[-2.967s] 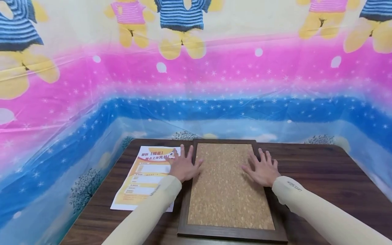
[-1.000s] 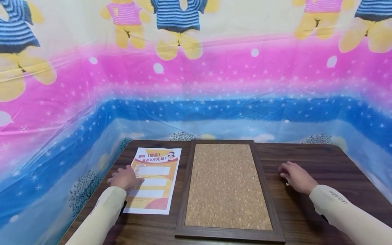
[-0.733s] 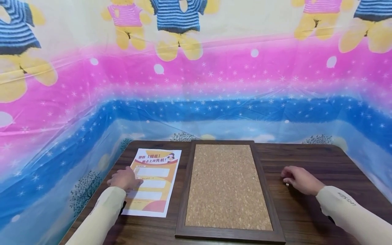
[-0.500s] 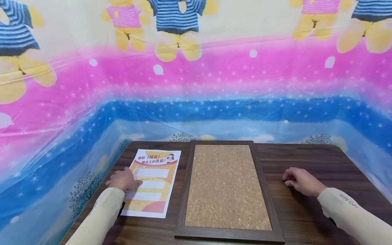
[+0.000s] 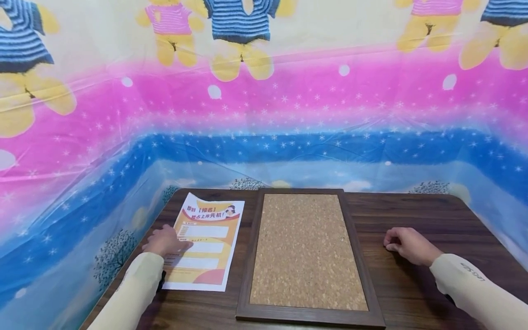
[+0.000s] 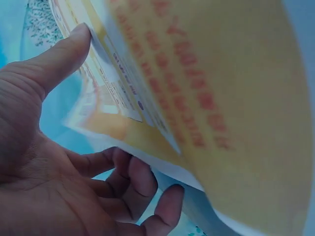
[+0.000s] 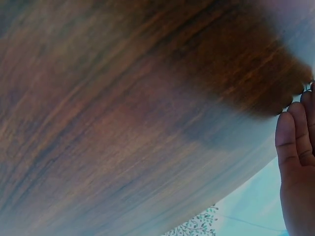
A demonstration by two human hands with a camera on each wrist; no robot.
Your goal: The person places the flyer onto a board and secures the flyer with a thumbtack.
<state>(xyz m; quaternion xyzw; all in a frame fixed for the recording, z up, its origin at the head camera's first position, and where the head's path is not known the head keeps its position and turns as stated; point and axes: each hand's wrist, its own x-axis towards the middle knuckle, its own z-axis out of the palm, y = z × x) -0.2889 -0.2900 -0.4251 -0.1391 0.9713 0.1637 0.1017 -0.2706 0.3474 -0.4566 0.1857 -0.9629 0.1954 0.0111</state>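
A printed flyer (image 5: 206,247) in yellow, white and red lies on the dark wooden table, its far left corner curling up. My left hand (image 5: 165,240) grips its left edge; in the left wrist view the thumb presses the printed side of the flyer (image 6: 206,108) while curled fingers of the left hand (image 6: 59,157) sit beneath its edge. Right of the cork board, my right hand (image 5: 412,246) rests at the table, fingers bent toward the thumb. Whether something small is between them is hidden. The right wrist view shows only part of the right hand (image 7: 298,157).
A cork board (image 5: 305,252) with a dark brown frame lies mid-table, between flyer and right hand. The wooden table (image 5: 462,229) has rounded far corners. A printed cloth backdrop (image 5: 264,146) with bears and snowflakes hangs close around it.
Both hands have left the cork board's sides for the flyer and the right tabletop. Lately the flyer's far left corner has lifted. A small shiny object by the right thumb no longer shows.
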